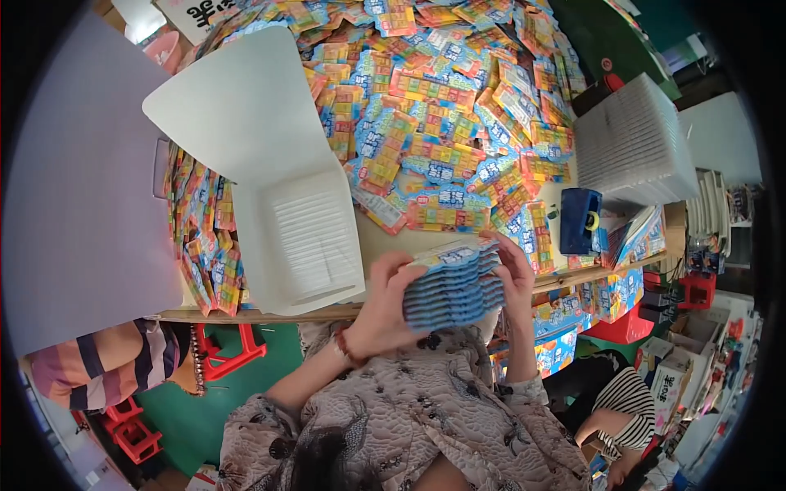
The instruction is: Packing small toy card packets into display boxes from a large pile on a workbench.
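Observation:
Between my two hands is a neat stack of flat blue-edged packets [453, 288], lifted at the table's front edge. My left hand [385, 299] grips the stack's left side, fingers bent over its upper corner. On the opposite side, my right hand [514, 270] is closed round the right end. To the left stands a white box [252, 250] with its lid [237, 98] raised; ribbed lines mark its floor. A large heap of loose colourful packets [442, 155], with yellow, orange and blue printing, covers the table beyond my hands.
A blue tape dispenser [580, 221] sits to the right, in front of stacked clear plastic trays [630, 143]. More packets [205, 237] lie left of the box, beside a pale panel [82, 180]. Red stools [233, 350] stand below. Other people are close on both sides.

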`<state>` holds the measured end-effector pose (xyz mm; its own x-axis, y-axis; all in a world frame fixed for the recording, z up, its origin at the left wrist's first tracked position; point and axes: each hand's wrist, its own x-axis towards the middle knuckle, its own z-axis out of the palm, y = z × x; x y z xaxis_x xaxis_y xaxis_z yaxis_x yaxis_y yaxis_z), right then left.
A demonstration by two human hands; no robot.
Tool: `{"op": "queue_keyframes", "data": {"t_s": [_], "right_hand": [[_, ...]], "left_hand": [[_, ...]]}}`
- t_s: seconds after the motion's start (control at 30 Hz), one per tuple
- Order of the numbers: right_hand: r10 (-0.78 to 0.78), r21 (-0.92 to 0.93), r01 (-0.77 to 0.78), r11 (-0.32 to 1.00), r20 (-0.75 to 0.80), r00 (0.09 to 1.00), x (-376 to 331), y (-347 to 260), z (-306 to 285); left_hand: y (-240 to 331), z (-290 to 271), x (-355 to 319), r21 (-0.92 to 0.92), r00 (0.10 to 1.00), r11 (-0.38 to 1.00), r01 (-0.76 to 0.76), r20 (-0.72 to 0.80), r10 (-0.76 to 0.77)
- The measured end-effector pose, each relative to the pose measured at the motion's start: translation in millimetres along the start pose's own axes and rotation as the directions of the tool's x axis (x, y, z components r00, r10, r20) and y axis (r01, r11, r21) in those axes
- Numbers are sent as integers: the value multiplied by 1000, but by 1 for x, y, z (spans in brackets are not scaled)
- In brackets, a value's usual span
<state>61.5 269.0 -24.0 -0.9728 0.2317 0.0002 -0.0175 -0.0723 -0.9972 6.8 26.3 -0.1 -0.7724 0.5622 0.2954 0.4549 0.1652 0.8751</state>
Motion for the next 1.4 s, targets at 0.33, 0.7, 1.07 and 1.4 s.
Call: {"op": "queue_keyframes", "data": {"t_s": [0.33, 0.7, 1.07, 1.4], "right_hand": [[-227, 32, 231, 972, 361, 905, 78, -51, 115], [-245, -427, 303, 852, 186, 951, 61, -5, 160], [-207, -529, 769, 359, 758, 618, 50, -39, 139], [-296, -385, 868, 313, 829, 475, 81, -33, 144]], "left_hand": [[58, -178, -9, 313, 982, 944, 103, -181, -47], [3, -173, -11, 378, 969, 904, 202, 56, -240], [-6, -140, -4, 475, 972, 859, 194, 28, -235], [-11, -128, -8, 457, 953, 837, 302, -153, -260]]}}
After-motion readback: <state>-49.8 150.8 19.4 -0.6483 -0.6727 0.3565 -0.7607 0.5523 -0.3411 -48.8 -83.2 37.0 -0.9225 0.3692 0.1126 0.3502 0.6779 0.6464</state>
